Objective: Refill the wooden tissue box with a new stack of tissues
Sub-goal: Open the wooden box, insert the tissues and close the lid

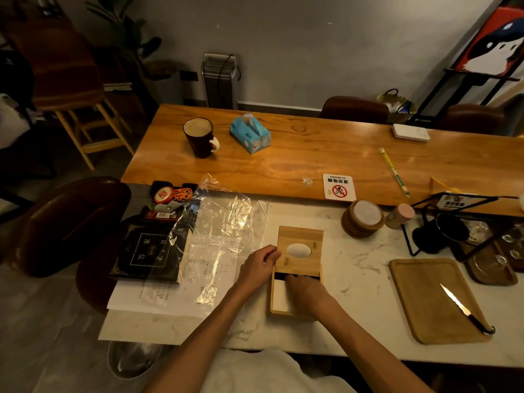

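Note:
The wooden tissue box (276,307) stands on the white marble counter in front of me. Its sliding lid (300,263), with an oval hole, is slid partly away, leaving the near half of the box open. A white stack of tissues (280,296) shows inside the open part. My left hand (259,266) grips the lid's left edge. My right hand (307,293) lies in the box on the tissues, its fingertips hidden under the lid's near edge. An empty clear plastic wrapper (226,222) lies to the left.
A wooden cutting board (419,302) with a knife (465,309) lies to the right. Coasters (363,218), a black kettle (439,232) and glasses sit behind it. A blue tissue pack (251,133) and a mug (200,137) stand on the far wooden table. A dark book (150,251) and papers lie left.

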Motion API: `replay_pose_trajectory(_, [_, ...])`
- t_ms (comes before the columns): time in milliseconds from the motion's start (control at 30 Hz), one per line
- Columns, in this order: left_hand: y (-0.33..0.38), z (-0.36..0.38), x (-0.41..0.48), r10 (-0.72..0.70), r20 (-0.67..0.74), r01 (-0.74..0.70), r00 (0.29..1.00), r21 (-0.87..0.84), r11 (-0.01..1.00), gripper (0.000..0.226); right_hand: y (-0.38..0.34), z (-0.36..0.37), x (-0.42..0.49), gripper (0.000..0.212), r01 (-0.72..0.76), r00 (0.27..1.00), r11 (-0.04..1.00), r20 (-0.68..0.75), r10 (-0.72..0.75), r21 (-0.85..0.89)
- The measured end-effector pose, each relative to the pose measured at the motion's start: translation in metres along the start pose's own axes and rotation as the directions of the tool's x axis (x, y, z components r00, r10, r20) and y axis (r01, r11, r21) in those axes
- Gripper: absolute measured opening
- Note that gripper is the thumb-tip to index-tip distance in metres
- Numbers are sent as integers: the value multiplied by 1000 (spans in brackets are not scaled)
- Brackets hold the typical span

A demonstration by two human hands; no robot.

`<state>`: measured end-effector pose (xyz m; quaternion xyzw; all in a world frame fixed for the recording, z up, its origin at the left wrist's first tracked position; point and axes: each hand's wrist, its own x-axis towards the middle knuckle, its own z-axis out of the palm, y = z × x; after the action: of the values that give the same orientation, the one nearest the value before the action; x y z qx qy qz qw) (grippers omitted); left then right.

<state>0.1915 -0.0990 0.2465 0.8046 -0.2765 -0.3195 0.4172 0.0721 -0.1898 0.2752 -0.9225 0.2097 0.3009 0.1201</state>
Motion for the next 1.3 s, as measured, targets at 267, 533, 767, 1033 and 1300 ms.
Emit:
replay_pose_trajectory(267, [0,1,-2,-3,-21,3,1000,1,1000,20,1,4,-1,45,-16,999,996,34,13,89])
replay_pose_trajectory(533, [1,1,-4,-19,-28,19,999,-14,1000,17,-4,4,0,43,-47,997,992,61,40,116])
replay_pose_trajectory(767, [4,-1,-10,-31,-20,31,999,12,999,23,-16,12,-16,52,-53,992,994,-109,64,99])
replay_pose_trajectory(1033, [11,14,-71,-32,9,32,999,73,997,52,6,31,-76,35,-86,849,944,-472,236,319])
replay_pose_trajectory(1300, [-1,29,-91,-218,274,62,937,482,874,54,7,53,-75,56,-300,919,892,-149,366,340])
